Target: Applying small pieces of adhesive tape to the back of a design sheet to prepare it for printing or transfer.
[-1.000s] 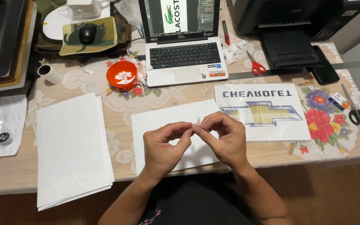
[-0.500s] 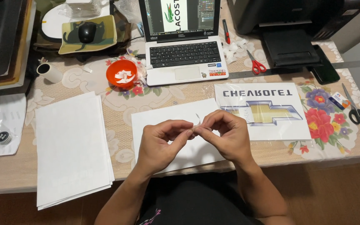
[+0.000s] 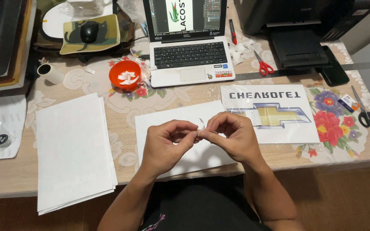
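My left hand (image 3: 165, 143) and my right hand (image 3: 232, 134) meet above a blank white sheet (image 3: 180, 122) at the table's near edge. Between their fingertips they pinch a small white scrap of paper or tape (image 3: 201, 124), whose curled end sticks up. Both hands hover just over the sheet. To the right lies a printed sheet with a gold emblem and mirrored lettering (image 3: 270, 113).
A stack of white sheets (image 3: 71, 149) lies at the left. An orange bowl with white scraps (image 3: 126, 75), an open laptop (image 3: 189, 42), red scissors (image 3: 263, 64), a black printer (image 3: 300, 25), a long metal ruler (image 3: 356, 66) and black scissors (image 3: 365, 112) sit further back.
Both hands stay together over the white sheet; the fingers have shifted slightly on the small scrap. Nothing else has moved.
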